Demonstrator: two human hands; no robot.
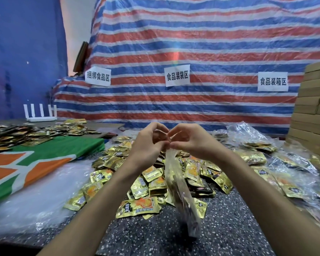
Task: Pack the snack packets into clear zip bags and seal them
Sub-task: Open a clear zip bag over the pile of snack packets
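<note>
A clear zip bag [177,183] hangs in front of me, seen nearly edge-on, with gold packets inside it. My left hand [148,143] and my right hand [190,139] meet at its top edge, and both pinch the bag's mouth between thumb and fingers. Under the hands lies a heap of gold snack packets [151,182] on the dark speckled table [229,228]. One large gold and orange packet [138,206] lies nearest to me at the heap's front.
Filled clear bags [284,163] pile up on the right, next to stacked cardboard boxes [314,108]. A green and orange cloth [35,163] and loose plastic film [35,200] cover the left. More packets [26,133] and a white router [40,113] sit at the far left.
</note>
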